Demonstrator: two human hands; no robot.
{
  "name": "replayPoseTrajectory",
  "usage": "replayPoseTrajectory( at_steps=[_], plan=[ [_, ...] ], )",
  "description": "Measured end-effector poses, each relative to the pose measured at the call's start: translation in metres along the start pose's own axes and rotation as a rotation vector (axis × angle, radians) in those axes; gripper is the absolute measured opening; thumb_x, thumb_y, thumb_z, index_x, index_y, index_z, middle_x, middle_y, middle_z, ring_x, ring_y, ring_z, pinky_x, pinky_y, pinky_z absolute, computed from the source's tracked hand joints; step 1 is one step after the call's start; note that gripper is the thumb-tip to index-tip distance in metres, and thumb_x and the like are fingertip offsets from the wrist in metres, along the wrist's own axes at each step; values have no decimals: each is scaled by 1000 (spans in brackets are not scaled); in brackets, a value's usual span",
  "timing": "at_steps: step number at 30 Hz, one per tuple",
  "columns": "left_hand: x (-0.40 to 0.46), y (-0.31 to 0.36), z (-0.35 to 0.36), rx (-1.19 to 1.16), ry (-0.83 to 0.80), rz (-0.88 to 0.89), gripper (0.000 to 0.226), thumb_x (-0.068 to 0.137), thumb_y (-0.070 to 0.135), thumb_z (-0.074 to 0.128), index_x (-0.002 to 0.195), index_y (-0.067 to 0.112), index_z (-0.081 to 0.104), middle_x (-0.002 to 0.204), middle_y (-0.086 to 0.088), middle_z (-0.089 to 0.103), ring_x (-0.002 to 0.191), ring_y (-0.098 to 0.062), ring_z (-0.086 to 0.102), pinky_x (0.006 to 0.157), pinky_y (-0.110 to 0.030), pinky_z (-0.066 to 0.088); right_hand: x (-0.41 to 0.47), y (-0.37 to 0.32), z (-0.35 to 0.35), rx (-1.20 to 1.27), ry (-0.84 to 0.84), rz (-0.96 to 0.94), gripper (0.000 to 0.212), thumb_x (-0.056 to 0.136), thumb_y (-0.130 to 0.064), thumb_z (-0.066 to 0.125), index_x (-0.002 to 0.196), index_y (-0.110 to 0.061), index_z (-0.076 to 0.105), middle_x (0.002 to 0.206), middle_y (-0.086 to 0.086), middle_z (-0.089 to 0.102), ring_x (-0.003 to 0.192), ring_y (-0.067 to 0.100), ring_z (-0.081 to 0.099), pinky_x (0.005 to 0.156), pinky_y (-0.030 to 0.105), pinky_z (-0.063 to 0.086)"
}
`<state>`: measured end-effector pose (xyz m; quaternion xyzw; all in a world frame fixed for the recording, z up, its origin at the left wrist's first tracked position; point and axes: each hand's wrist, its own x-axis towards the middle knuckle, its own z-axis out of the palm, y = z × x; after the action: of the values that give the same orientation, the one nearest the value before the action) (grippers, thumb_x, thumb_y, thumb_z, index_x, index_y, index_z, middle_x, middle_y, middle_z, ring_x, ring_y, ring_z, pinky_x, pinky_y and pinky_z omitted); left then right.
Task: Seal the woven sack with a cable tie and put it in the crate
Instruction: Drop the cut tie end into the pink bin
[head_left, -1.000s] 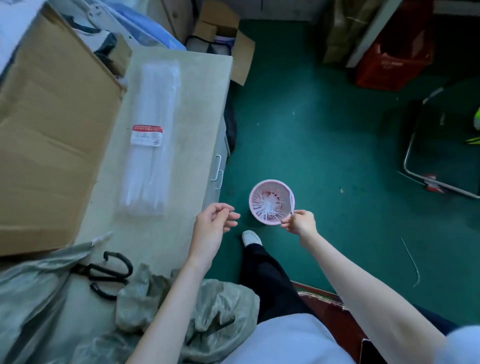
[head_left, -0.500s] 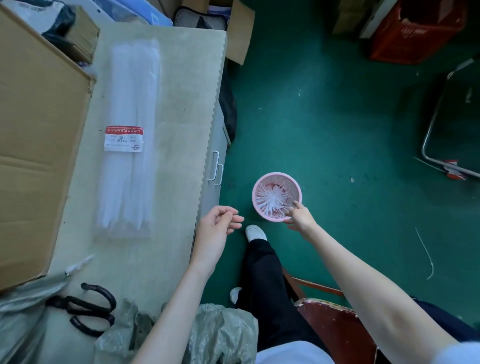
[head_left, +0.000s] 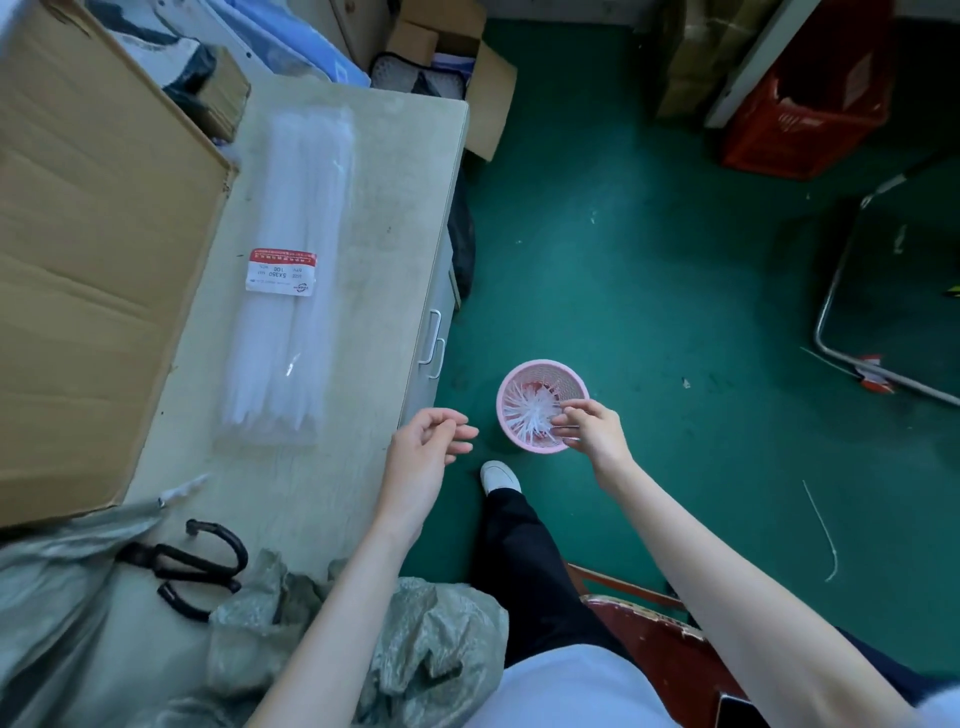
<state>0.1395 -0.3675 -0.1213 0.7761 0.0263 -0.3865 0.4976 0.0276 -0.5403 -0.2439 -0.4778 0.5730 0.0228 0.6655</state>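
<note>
The grey-green woven sack lies crumpled on the table's near edge, by my body. My left hand hovers over the table corner, fingers loosely curled and holding nothing. My right hand reaches down to a pink basket on the floor, fingertips among the white tie pieces inside; whether it grips one is unclear. A clear pack of white cable ties lies on the table. The red crate stands on the floor at the far right.
Black scissors lie on the table beside the sack, and a big cardboard box fills its left side. A loose tie lies on the green floor. A red-brown chair is under me, a metal frame at right.
My right hand held a thin tie piece above the basket's rim and has since dipped its fingers into the basket. My left hand stayed put. The camera view shifted slightly.
</note>
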Motion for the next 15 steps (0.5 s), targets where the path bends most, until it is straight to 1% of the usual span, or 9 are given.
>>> replayPoseTrajectory(
  at_steps=[2, 5, 8, 10, 12, 14, 15],
  plan=[
    [-16, 5, -8, -33, 26, 26, 22, 96, 7, 45, 85, 17, 61, 85, -1, 71, 72, -9, 63, 70, -20, 47, -26, -14, 4, 6, -28, -52, 17, 92, -4, 47, 101, -2, 61, 78, 11, 67, 67, 20, 63, 63, 25, 49],
    [-32, 10, -16, -68, 61, 66, 23, 96, 7, 45, 84, 18, 61, 82, -1, 71, 70, -9, 62, 68, -20, 46, -57, -32, 13, -17, -72, -119, 11, 89, -4, 53, 88, -5, 63, 65, 6, 66, 53, 13, 60, 58, 21, 46],
    [-52, 15, -29, -101, 112, 104, 21, 95, 6, 47, 84, 16, 62, 75, 0, 68, 61, -6, 57, 63, -16, 45, -90, -49, 28, -34, -144, -192, 11, 88, -4, 55, 81, -6, 63, 65, 8, 64, 48, 10, 58, 54, 17, 46],
    [-68, 18, -40, -133, 148, 139, 20, 94, 5, 48, 85, 14, 63, 70, 0, 65, 55, -2, 54, 58, -11, 44, -110, -61, 41, -54, -205, -242, 12, 89, -4, 56, 81, -6, 63, 65, 7, 64, 48, 8, 58, 56, 17, 47],
    [-86, 20, -57, -170, 204, 196, 17, 94, 4, 48, 87, 9, 63, 67, -2, 63, 53, -1, 52, 56, -10, 43, -131, -71, 58, -81, -279, -292, 12, 89, -4, 55, 81, -6, 64, 64, 7, 64, 50, 9, 58, 59, 18, 49],
    [-103, 21, -72, -213, 258, 234, 15, 93, 4, 49, 89, 5, 64, 67, -3, 61, 56, -5, 52, 57, -11, 44, -147, -79, 73, -114, -342, -339, 14, 90, -3, 55, 80, -7, 64, 62, 5, 64, 55, 13, 59, 64, 23, 50],
    [-111, 19, -80, -246, 290, 243, 15, 94, 5, 49, 89, 6, 64, 67, -2, 62, 58, -7, 52, 58, -12, 44, -155, -81, 82, -132, -377, -362, 15, 89, -1, 55, 80, -7, 65, 61, 4, 64, 57, 14, 59, 66, 24, 51]
  ],
)
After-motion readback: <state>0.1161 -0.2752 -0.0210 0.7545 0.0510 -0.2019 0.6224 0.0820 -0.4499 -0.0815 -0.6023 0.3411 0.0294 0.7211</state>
